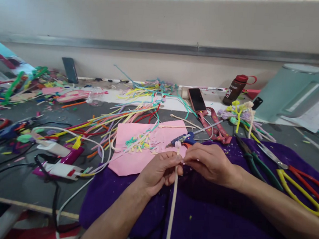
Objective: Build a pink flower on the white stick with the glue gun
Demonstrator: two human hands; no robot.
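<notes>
A pale cream fuzzy stem (pixel 172 209) hangs down from between the fingers of my left hand (pixel 162 171), which pinches it near its top. A small pale lilac tuft (pixel 177 145) tops the stem. My right hand (pixel 210 162) is closed at the upper part of the stem, fingertips pressed together beside my left fingertips; any small piece between them is too small to make out. Behind the hands, a pink sheet (pixel 122 164) carries short cut pieces in green, yellow and lilac. A blue glue gun (pixel 184 138) lies at its right edge.
Green-handled pliers (pixel 258 166) and scissors with red and yellow handles (pixel 295 181) rest on the purple cloth (pixel 209 219). Long coloured stems (pixel 104 120), cables and a white plug strip (pixel 61 170) are on the left. Behind stand a phone (pixel 196 99), bottle (pixel 235 89) and kettle (pixel 288 93).
</notes>
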